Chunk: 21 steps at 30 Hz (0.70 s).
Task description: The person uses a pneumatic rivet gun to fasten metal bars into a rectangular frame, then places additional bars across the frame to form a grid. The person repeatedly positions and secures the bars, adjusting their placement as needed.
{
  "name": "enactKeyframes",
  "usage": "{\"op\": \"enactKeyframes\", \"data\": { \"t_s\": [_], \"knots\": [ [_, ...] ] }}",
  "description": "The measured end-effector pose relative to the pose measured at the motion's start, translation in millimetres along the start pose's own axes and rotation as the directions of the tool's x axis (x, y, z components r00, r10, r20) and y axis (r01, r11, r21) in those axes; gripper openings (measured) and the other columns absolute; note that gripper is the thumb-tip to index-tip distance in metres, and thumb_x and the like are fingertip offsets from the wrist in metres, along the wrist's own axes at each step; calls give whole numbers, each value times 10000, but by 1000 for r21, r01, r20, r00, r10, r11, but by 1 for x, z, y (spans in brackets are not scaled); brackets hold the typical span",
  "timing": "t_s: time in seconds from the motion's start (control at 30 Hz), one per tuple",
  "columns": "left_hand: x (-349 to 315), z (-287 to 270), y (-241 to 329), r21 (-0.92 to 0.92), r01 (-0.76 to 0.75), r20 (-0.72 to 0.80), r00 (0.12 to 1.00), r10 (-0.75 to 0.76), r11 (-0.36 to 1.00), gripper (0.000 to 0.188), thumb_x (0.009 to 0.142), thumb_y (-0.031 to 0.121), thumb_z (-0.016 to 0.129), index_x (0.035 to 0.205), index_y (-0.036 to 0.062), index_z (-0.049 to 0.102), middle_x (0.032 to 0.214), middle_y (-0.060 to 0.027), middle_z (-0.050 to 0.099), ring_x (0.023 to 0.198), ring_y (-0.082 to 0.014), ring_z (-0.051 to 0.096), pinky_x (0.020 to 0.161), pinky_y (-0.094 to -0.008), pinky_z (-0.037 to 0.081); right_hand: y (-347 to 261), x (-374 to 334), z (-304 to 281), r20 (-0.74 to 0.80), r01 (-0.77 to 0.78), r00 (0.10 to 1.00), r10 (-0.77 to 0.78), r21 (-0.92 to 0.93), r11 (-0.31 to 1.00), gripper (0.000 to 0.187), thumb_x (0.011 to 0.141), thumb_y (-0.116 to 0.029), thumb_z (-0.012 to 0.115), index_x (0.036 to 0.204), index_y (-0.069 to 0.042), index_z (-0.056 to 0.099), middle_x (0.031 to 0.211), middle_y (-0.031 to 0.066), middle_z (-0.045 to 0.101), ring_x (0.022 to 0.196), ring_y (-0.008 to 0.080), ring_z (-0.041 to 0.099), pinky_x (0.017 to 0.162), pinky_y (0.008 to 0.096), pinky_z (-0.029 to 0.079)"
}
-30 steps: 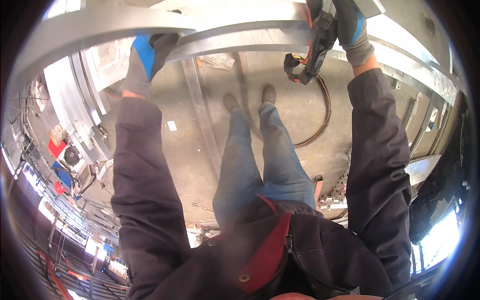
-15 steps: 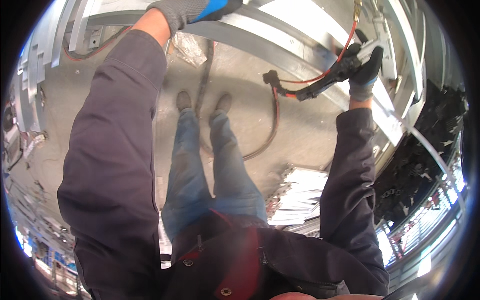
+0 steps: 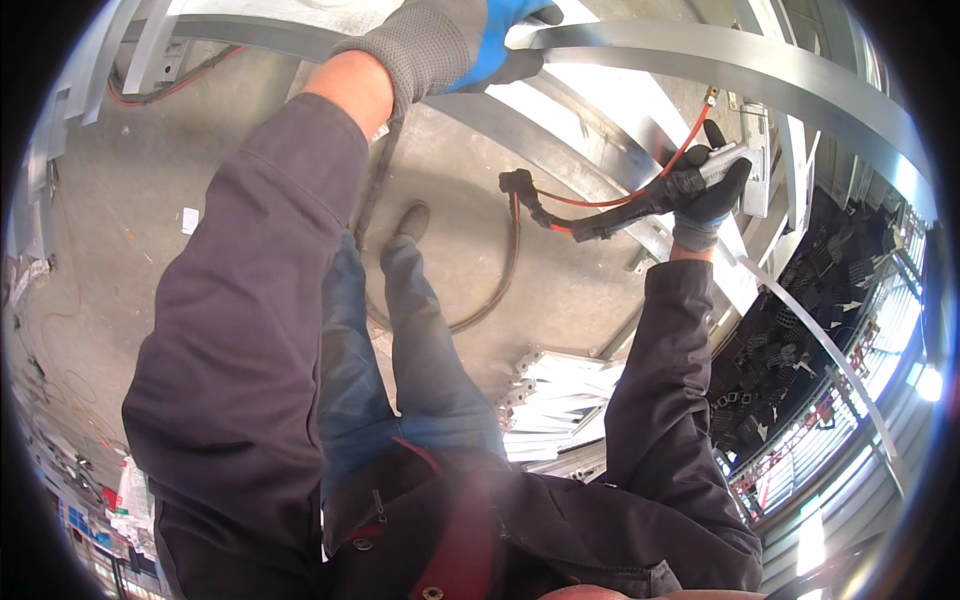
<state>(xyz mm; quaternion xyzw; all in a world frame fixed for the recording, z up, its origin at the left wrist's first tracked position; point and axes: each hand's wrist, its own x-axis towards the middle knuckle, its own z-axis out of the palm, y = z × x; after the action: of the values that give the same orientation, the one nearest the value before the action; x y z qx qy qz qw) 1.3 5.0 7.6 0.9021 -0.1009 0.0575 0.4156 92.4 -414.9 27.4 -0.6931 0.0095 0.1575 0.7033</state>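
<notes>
My left hand (image 3: 465, 48), in a grey and blue work glove, grips the near end of a long metal strip (image 3: 700, 52). The strip runs from it across the top and bends down at the right in the fisheye view. My right hand (image 3: 714, 195), in a black and grey glove, is closed round a silver air tool (image 3: 728, 165). A thin red hose (image 3: 610, 203) loops from the tool's top fitting to a thicker black-wrapped hose (image 3: 640, 208) beside the hand. The tool's flat head lies close to the metal framework at the right.
Pale metal beams (image 3: 560, 140) cross in front of me. A dark hose (image 3: 510, 270) trails over the concrete floor (image 3: 250, 130) by my feet. Cut metal pieces (image 3: 560, 395) are stacked below my right arm. Dark profiles (image 3: 770, 370) are piled at the right.
My left hand has moved right and nearer, and the long metal strip now shows in its grip. My right hand and the air tool sit slightly lower and further left. My feet have shifted.
</notes>
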Motion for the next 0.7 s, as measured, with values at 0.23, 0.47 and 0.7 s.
{"op": "enactKeyframes", "data": {
  "t_s": [0.23, 0.47, 0.7],
  "knots": [
    [-1, -4, 4, -37, 5, -22, 1000, -6, 999, 354, 801, 239, 778, 1114, 77, 746, 1058, -162, 741, 1058, -343, 678, 1077, -444, 445, -2, -4, -1, 58, -30, 998, 27, 53, 998, 830, 1021, -652, 469, 1458, 53, 465, 870, 70, 714, 702, 206, 685, 587, 338, 586],
    [4, 1, 1, -105, 7, -12, 1000, -8, 994, 247, 790, 212, 785, 1015, 114, 765, 968, -119, 755, 980, -324, 701, 1074, -456, 448, 1, -2, -5, 62, -12, 998, 9, 40, 999, 820, 1022, -649, 472, 1452, 49, 471, 877, 75, 718, 686, 208, 691, 581, 343, 591],
    [1, 4, 3, -103, 50, -11, 999, -51, 993, 174, 797, 165, 780, 970, 155, 777, 943, -91, 758, 963, -308, 707, 1117, -499, 417, 2, -1, -6, 27, -9, 1000, 7, 45, 999, 814, 1026, -643, 469, 1447, 54, 475, 889, 96, 727, 682, 216, 706, 573, 351, 604]
  ]
}}
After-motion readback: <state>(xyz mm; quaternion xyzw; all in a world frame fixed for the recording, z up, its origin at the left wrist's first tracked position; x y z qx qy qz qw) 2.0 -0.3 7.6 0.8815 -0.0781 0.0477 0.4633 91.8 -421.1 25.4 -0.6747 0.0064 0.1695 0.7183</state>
